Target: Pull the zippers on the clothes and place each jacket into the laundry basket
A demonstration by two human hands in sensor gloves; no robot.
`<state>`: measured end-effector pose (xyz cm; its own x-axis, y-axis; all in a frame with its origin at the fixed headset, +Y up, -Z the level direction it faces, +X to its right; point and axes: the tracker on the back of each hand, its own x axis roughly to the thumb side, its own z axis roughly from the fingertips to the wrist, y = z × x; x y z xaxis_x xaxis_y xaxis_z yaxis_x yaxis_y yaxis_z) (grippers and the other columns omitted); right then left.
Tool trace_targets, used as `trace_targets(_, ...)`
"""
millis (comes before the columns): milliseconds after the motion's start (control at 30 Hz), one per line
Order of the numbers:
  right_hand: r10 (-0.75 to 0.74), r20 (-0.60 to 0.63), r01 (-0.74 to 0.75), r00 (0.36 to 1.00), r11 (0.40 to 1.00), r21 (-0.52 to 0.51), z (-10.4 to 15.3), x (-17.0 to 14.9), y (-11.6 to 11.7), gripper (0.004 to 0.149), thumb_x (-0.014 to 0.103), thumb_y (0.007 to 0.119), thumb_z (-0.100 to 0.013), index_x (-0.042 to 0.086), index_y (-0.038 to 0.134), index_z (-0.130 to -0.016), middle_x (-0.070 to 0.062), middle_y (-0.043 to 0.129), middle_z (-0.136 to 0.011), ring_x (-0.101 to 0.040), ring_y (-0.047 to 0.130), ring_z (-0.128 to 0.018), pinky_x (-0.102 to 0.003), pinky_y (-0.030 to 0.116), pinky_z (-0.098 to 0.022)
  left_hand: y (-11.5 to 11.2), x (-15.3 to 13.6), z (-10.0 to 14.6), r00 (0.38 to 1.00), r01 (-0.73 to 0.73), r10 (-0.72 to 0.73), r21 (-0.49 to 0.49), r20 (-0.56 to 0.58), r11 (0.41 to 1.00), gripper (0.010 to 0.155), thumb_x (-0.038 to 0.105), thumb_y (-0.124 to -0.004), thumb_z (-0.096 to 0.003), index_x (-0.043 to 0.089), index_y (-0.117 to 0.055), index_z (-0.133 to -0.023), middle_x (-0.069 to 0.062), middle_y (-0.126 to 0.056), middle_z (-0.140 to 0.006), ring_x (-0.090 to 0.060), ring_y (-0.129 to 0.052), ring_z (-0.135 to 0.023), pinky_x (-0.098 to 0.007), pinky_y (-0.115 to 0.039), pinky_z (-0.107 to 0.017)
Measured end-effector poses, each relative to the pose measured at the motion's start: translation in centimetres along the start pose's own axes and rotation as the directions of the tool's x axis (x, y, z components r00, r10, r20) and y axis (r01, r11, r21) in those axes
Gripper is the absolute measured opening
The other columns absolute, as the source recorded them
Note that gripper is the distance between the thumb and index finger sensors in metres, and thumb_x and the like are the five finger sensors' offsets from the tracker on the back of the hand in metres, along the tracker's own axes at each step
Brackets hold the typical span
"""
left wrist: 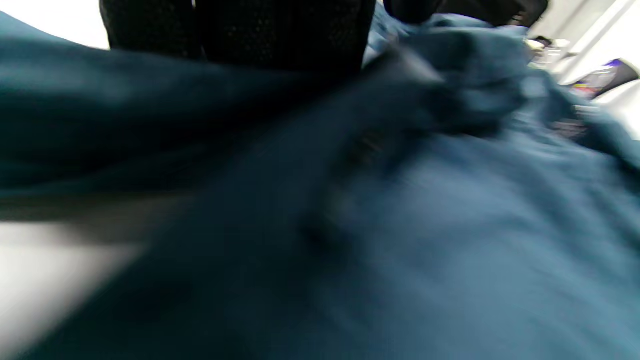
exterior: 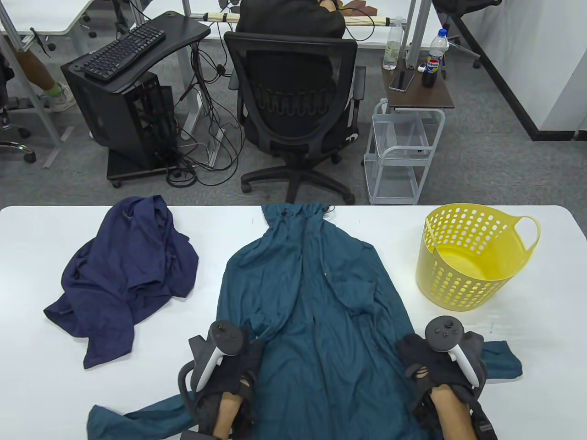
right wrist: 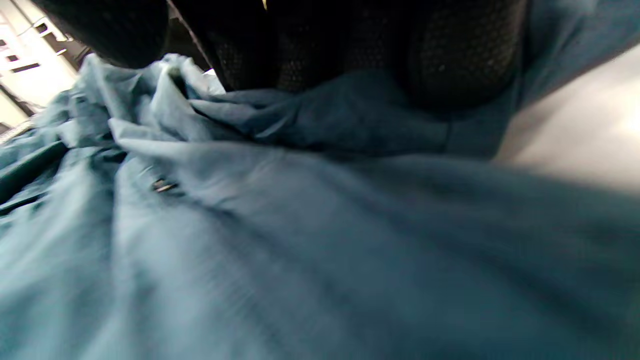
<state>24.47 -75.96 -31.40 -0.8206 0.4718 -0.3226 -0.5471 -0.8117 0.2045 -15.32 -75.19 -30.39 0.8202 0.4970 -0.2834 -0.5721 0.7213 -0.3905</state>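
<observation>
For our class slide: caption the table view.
Both gloved hands rest on the teal jacket; navy jacket left, yellow basket right.

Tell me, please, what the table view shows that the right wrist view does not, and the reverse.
Only the table view shows the navy jacket crumpled at the table's left, the empty yellow laundry basket at the right, the left hand on the teal jacket's near left side, and the office chair beyond the table. Only the right wrist view shows, up close, a small metal piece on the cloth, and the cloth bunched under the right hand's gloved fingers. Both show the right hand on the teal jacket.
</observation>
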Motion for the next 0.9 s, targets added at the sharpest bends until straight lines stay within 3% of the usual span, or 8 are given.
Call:
trace_targets(100, -0.029, 0.062, 0.023, 0.998, 0.996, 0.089, 0.8, 2.0, 1.7, 0.062, 0.055, 0.07, -0.052, 0.016, 0.076, -0.1, -0.013, 0.093, -0.091, -0.038, 0.1, -0.063, -0.049, 0.084, -0.042, -2.0, 1.5, 0.1, 0.979, -0.156, 0.174, -0.159, 0.108, 0.975, 0.082, 0.071, -0.038, -0.0334, 0.037, -0.03, -0.108, -0.017, -0.071, -0.107, -0.04, -0.087, -0.084, -0.058, -0.077, -0.054)
trace_targets(233, -0.033, 0.158, 0.008, 0.987, 0.987, 0.158, 2.5, 5.3, 4.5, 0.065, 0.056, 0.069, -0.052, 0.013, 0.074, -0.1, -0.014, 0.095, -0.09, -0.036, 0.104, -0.06, -0.046, 0.088, -0.039, -5.4, 3.2, -0.3, 0.879, -0.326, 0.442, -0.451, 0.178, 0.831, 0.084, 0.071, -0.035, -0.0329, 0.036, -0.02, -0.108, -0.021, -0.056, -0.111, -0.043, -0.08, -0.09, -0.058, -0.074, -0.058)
trace_targets(333, -0.095, 0.216, 0.044, 0.972, 0.973, 0.229, 3.6, 7.1, 6.5, 0.07, 0.06, 0.067, -0.051, 0.01, 0.071, -0.1, -0.014, 0.095, -0.089, -0.034, 0.105, -0.059, -0.044, 0.09, -0.038, -7.4, 4.2, -0.3, 0.798, -0.377, 0.573, -0.587, 0.186, 0.716, 0.085, 0.072, -0.034, -0.0319, 0.035, -0.013, -0.106, -0.025, -0.044, -0.111, -0.046, -0.072, -0.094, -0.059, -0.071, -0.062)
trace_targets(400, -0.137, 0.231, 0.073, 0.963, 0.961, 0.265, 4.1, 7.7, 7.4, 0.077, 0.062, 0.068, -0.049, 0.005, 0.067, -0.101, -0.019, 0.091, -0.09, -0.034, 0.104, -0.058, -0.044, 0.09, -0.038, -8.3, 4.7, 0.0, 0.751, -0.416, 0.639, -0.631, 0.168, 0.655, 0.086, 0.072, -0.034, -0.0311, 0.034, -0.009, -0.104, -0.029, -0.037, -0.109, -0.051, -0.066, -0.093, -0.062, -0.07, -0.062)
trace_targets(467, -0.084, 0.254, 0.025, 0.964, 0.974, 0.227, 4.4, 8.0, 7.6, 0.079, 0.062, 0.07, -0.048, 0.005, 0.064, -0.101, -0.019, 0.089, -0.091, -0.033, 0.104, -0.059, -0.043, 0.09, -0.039, -8.4, 4.9, 0.5, 0.74, -0.414, 0.649, -0.64, 0.177, 0.647, 0.086, 0.073, -0.032, -0.0299, 0.036, -0.004, -0.102, -0.029, -0.03, -0.109, -0.053, -0.061, -0.093, -0.063, -0.069, -0.062)
trace_targets(633, -0.152, 0.257, 0.07, 0.955, 0.951, 0.301, 3.9, 7.4, 7.7, 0.073, 0.047, 0.083, -0.047, 0.005, 0.06, -0.102, -0.018, 0.085, -0.092, -0.032, 0.101, -0.061, -0.041, 0.088, -0.041, -8.6, 4.9, 0.9, 0.694, -0.451, 0.704, -0.669, 0.153, 0.59, 0.084, 0.073, -0.029, -0.0292, 0.04, 0.002, -0.1, -0.024, -0.024, -0.112, -0.055, -0.053, -0.094, -0.065, -0.069, -0.06)
trace_targets(700, -0.167, 0.261, 0.085, 0.951, 0.951, 0.297, 3.8, 7.3, 7.7, 0.075, 0.048, 0.085, -0.046, 0.006, 0.06, -0.102, -0.017, 0.086, -0.092, -0.031, 0.101, -0.06, -0.04, 0.088, -0.04, -8.6, 5.0, 1.0, 0.668, -0.464, 0.731, -0.692, 0.136, 0.553, 0.084, 0.073, -0.029, -0.0293, 0.041, 0.001, -0.1, -0.022, -0.022, -0.112, -0.056, -0.05, -0.094, -0.066, -0.067, -0.06)
trace_targets(900, -0.163, 0.262, 0.095, 0.951, 0.962, 0.255, 3.8, 7.3, 7.7, 0.074, 0.047, 0.088, -0.044, 0.007, 0.063, -0.101, -0.015, 0.089, -0.091, -0.03, 0.103, -0.06, -0.04, 0.089, -0.04, -8.8, 5.3, 1.3, 0.672, -0.435, 0.723, -0.706, 0.159, 0.559, 0.083, 0.073, -0.03, -0.0302, 0.043, -0.001, -0.101, -0.019, -0.018, -0.114, -0.056, -0.043, -0.096, -0.068, -0.064, -0.06)
